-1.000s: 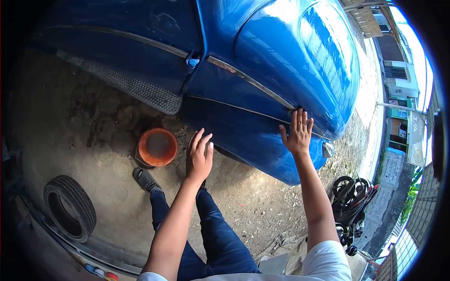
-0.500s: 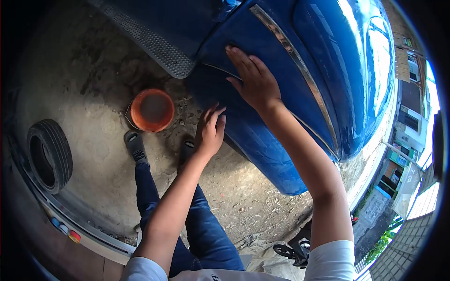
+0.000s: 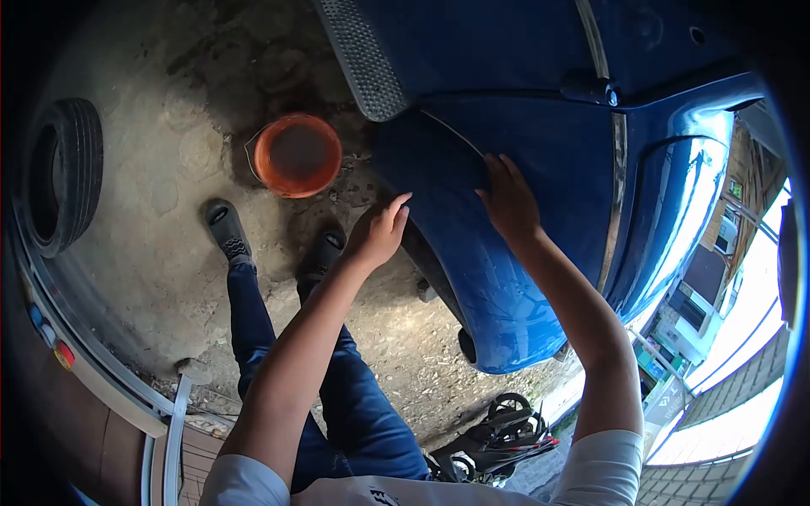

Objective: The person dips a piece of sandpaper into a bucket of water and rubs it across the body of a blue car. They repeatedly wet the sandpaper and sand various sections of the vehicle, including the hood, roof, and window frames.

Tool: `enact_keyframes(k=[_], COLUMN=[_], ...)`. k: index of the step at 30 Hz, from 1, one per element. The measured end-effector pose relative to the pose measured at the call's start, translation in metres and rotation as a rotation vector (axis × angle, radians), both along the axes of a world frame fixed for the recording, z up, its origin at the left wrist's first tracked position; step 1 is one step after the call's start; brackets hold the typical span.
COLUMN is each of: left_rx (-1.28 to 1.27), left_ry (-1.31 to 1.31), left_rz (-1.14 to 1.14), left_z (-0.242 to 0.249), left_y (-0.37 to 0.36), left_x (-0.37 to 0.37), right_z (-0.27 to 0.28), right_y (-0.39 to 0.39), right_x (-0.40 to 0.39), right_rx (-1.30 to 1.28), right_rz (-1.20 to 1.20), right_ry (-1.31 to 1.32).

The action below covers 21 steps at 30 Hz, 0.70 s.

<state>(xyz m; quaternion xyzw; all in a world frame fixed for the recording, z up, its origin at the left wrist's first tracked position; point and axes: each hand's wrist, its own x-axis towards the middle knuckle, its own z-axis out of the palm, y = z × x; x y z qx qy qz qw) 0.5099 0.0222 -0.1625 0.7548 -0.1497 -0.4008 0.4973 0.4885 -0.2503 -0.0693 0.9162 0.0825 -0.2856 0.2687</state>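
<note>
A shiny blue car (image 3: 548,135) fills the upper right, with a curved fender (image 3: 498,312) and a metal trim strip (image 3: 617,169) along its side. Laid against the blue panel near the fender seam, my right hand (image 3: 510,202) has its fingers extended and holds nothing. My left hand (image 3: 381,229) hovers beside the fender's edge, fingers apart and nothing in it. Whether it touches the paint cannot be told.
An orange bucket (image 3: 299,155) of murky liquid stands on the dirt floor. A tire (image 3: 63,177) is at the far left, a perforated step (image 3: 359,55) at the top, and a motorcycle (image 3: 498,438) near the bottom.
The view has turned, bringing more of the car and the motorcycle into sight. My right hand has moved along the panel, down toward the fender seam. My left hand remains near the fender.
</note>
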Motion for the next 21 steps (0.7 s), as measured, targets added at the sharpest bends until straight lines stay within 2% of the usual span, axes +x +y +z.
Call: enact_keyframes(k=[2, 5, 8, 11, 14, 17, 18, 20, 21], left_rx=[-0.016, -0.038, -0.047, -0.007, -0.113, -0.158, -0.163, -0.131, -0.135], left_ry=[-0.046, -0.071, -0.031, 0.058, 0.032, -0.191, -0.292, -0.181, -0.135], left_rz=[-0.009, -0.01, 0.027, 0.045, 0.198, 0.394, 0.47, 0.461, 0.442], left_z=[-0.01, -0.029, -0.042, -0.046, -0.061, -0.09, -0.098, -0.106, -0.112], left_y=[0.005, 0.014, 0.023, 0.023, 0.003, -0.026, -0.032, -0.029, -0.023], left_x=[-0.007, -0.015, -0.016, -0.012, -0.015, -0.015, -0.01, 0.01, 0.018], right_z=[-0.045, -0.106, -0.1, -0.059, -0.059, -0.097, -0.12, -0.172, -0.213], right_y=[0.0, -0.02, -0.014, 0.002, -0.023, -0.039, -0.041, -0.047, -0.068], right_x=[0.034, 0.054, 0.068, 0.064, 0.053, 0.069, 0.085, 0.108, 0.109], right_rx=[-0.029, 0.415, 0.232, -0.037, 0.094, -0.086, -0.079, -0.059, 0.065], right_rz=[0.039, -0.155, 0.001, 0.262, 0.246, 0.512, 0.474, 0.397, 0.345], right_ry=[0.03, -0.134, 0.009, 0.085, 0.066, 0.111, 0.145, 0.233, 0.193])
